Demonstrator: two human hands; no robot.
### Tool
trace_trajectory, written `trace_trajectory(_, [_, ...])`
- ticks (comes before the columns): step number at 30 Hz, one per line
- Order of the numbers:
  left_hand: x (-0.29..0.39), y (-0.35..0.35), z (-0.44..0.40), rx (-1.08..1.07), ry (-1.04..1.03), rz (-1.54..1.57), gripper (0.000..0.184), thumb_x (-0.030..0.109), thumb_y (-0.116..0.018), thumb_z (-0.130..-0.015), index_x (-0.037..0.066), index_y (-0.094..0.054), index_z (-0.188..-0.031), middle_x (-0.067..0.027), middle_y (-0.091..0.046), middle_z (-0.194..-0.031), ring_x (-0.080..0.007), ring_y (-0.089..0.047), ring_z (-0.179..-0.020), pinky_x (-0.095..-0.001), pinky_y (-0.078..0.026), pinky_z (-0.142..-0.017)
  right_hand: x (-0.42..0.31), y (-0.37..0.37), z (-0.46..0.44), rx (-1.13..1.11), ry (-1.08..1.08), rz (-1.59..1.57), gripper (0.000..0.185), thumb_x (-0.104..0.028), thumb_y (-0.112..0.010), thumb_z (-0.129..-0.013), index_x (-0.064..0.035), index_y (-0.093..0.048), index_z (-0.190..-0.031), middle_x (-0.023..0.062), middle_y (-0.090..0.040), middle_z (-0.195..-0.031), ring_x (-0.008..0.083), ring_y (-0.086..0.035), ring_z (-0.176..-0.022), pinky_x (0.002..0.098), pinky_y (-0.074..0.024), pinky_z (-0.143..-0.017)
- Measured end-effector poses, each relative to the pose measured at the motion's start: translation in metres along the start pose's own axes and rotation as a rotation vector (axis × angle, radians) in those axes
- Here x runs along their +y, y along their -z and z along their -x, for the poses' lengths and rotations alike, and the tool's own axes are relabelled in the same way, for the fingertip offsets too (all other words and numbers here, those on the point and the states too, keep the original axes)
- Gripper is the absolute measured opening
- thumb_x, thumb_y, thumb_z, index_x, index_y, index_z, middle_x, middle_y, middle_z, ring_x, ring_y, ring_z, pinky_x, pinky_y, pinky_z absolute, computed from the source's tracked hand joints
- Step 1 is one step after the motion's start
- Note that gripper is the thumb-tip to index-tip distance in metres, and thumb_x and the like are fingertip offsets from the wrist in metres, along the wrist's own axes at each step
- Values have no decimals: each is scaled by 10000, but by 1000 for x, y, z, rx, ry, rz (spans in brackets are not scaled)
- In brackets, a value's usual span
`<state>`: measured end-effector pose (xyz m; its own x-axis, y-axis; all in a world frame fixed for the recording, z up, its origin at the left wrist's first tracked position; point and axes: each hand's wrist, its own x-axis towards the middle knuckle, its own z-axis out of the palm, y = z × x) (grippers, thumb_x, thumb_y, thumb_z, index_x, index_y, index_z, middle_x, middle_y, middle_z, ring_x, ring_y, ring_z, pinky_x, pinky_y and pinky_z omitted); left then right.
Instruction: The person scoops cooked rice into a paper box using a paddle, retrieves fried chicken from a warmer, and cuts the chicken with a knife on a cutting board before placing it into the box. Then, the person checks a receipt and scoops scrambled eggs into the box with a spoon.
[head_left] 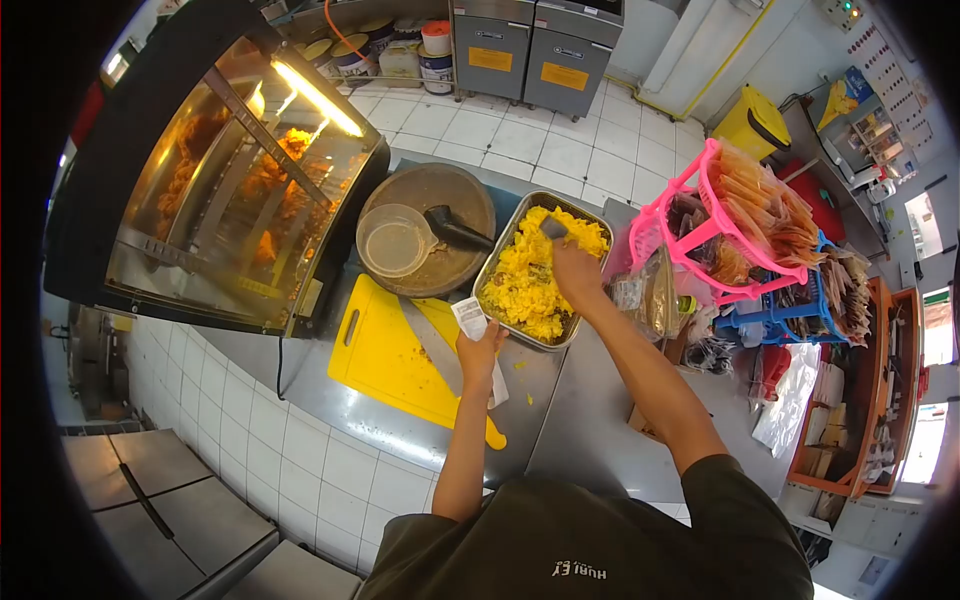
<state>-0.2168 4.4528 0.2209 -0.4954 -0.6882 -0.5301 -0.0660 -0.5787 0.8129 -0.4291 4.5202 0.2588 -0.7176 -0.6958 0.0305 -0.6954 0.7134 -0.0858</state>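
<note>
A rectangular metal tray (546,343) on the counter holds a heap of yellow food (525,280) that looks like scrambled egg or yellow rice. My right hand (575,272) is over the tray's right side, closed around a utensil with a grey end (553,227); its lower part is hidden. At the tray's near left corner, my left hand (480,355) grips a white printed paper packet (470,318). Left of that hand lies a yellow cutting board (375,345), with a large knife (432,345) across it, its yellow handle pointing toward me.
A round chopping block (470,190) carries a clear plastic container (393,242) and a black-handled item (458,230). The lit glass food warmer (230,190) stands left. Pink (690,240) and blue (770,322) baskets of packaging stand right. Metal cabinets (490,50) are beyond the tiled floor.
</note>
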Motion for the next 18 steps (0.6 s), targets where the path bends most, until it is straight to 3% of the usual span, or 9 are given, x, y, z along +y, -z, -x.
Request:
trace_trajectory(4, [-4, -2, 1, 30, 8, 45, 126, 91, -665, -932, 39, -593, -1022, -32, -685, -876, -131, -690, -740, -243, -472, -610, -8, -45, 17, -11, 200, 30, 165, -98, -573, -830, -31, -704, -904, 133, -672, -821, 314, -702, -803, 427, -559, -651])
trace_trajectory(10, [-3, -2, 1, 40, 12, 15, 129, 49, -665, -924, 45, -602, -1038, -30, -678, -906, -149, -686, -748, -262, -479, -635, -20, 28, 47, -403, 205, 64, 179, -123, -591, -817, -23, -736, -848, 176, -717, -870, 309, -708, -855, 413, -565, -708])
trace_trajectory(13, [-4, -2, 2, 40, 12, 23, 133, 63, -666, -925, 47, -605, -1042, -39, -681, -922, -149, -689, -757, -264, -468, -622, 9, 19, 36, -457, 254, 15, 188, -132, -585, -828, -12, -714, -894, 217, -701, -884, 338, -698, -806, 432, -556, -678])
trace_trajectory(16, [0, 0, 7, 20, 28, -31, 180, 121, -664, -935, 48, -610, -1090, -46, -685, -966, -158, -697, -799, -273, -461, -627, 54, -23, 8, -367, 469, -339, 210, -178, -580, -885, -7, -702, -876, 168, -705, -853, 281, -683, -706, 395, -536, -633])
trace_trajectory(18, [7, 2, 21, 15, 24, -53, 224, 159, -660, -938, 48, -612, -1126, -46, -686, -1002, -164, -699, -831, -283, -462, -642, 58, -10, 16, -477, 188, -626, 191, -134, -555, -900, -24, -711, -892, 152, -699, -817, 238, -644, -648, 375, -518, -595])
